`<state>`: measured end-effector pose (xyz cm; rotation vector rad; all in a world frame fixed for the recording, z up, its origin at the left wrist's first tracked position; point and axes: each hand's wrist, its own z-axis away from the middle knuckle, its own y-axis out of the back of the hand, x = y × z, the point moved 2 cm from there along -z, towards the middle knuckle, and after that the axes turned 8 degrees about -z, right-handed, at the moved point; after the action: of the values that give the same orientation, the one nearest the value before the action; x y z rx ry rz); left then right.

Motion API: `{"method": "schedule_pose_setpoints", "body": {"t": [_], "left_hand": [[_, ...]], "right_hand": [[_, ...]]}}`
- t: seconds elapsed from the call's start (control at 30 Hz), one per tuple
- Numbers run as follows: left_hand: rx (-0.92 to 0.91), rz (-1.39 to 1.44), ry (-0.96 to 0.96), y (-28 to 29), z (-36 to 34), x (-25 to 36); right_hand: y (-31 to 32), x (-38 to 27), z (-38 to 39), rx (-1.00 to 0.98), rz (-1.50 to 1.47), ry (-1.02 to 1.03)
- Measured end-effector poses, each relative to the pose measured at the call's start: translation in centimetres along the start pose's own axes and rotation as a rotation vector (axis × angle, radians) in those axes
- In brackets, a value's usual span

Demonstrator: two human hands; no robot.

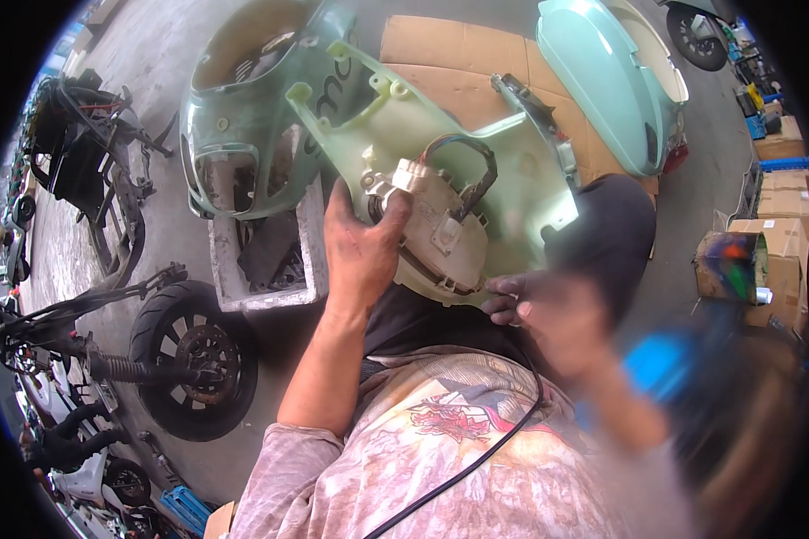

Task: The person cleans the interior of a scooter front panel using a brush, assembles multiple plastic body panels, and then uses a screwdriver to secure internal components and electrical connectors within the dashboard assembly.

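Note:
A pale green plastic scooter panel (440,117) lies inner side up over my lap. Set in it is the off-white back of an instrument cluster (442,235), with a dark wire bundle (483,171) looping across it to a white connector (410,174). My left hand (364,247) is closed round the panel's left side, thumb over the cluster beside the connector. At the cluster's lower right edge is my right hand (557,314), partly smeared, with fingertips curled together; whatever they may hold is hidden.
Ahead on the left stands a green front fairing (252,117) by a whitish crate (310,269). A green side cover (602,81) lies on cardboard (449,45). To my left are a wheel (193,359) and a bare frame (121,171); boxes (782,234) line the right.

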<state>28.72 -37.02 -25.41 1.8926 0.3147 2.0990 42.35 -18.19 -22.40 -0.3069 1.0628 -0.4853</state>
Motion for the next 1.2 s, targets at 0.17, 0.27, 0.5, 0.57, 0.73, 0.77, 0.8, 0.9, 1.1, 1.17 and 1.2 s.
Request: {"method": "schedule_pose_setpoints", "body": {"t": [0.17, 0.27, 0.5, 0.57, 0.73, 0.77, 0.8, 0.9, 1.1, 1.17, 1.2], "left_hand": [[0.027, -0.099, -0.057, 0.3, 0.2, 1.2], [0.042, -0.088, -0.073, 0.2, 0.4, 1.6], [-0.005, -0.053, -0.088, 0.3, 0.2, 0.4], [-0.003, -0.082, -0.094, 0.3, 0.3, 0.3], [0.023, -0.121, -0.130, 0.5, 0.5, 0.6], [0.021, -0.128, -0.125, 0.5, 0.5, 0.6], [0.018, -0.129, -0.127, 0.6, 0.5, 0.7], [0.025, -0.124, -0.154, 0.6, 0.5, 0.9], [0.043, -0.118, -0.192, 0.4, 0.4, 0.5], [0.044, -0.115, -0.202, 0.3, 0.4, 0.3], [0.045, -0.120, -0.201, 0.3, 0.5, 0.3]], "right_hand": [[-3.0, -4.2, -2.9, -0.024, 0.132, 0.088], [-5.1, -5.5, -5.4, -0.086, 0.396, 0.331], [-9.7, -8.0, -10.1, -0.280, 1.187, 0.785], [-10.1, -8.0, -11.0, -0.322, 1.262, 0.751], [-10.1, -7.5, -12.7, -0.474, 1.515, 0.898], [-10.8, -7.8, -12.8, -0.457, 1.526, 0.842], [-11.2, -8.0, -12.9, -0.439, 1.537, 0.785], [-11.7, -8.2, -13.2, -0.510, 1.618, 0.631], [-12.0, -8.3, -13.7, -0.581, 1.631, 0.617], [-12.1, -8.6, -14.2, -0.644, 1.677, 0.602], [-12.1, -8.7, -14.3, -0.676, 1.699, 0.594]]}}
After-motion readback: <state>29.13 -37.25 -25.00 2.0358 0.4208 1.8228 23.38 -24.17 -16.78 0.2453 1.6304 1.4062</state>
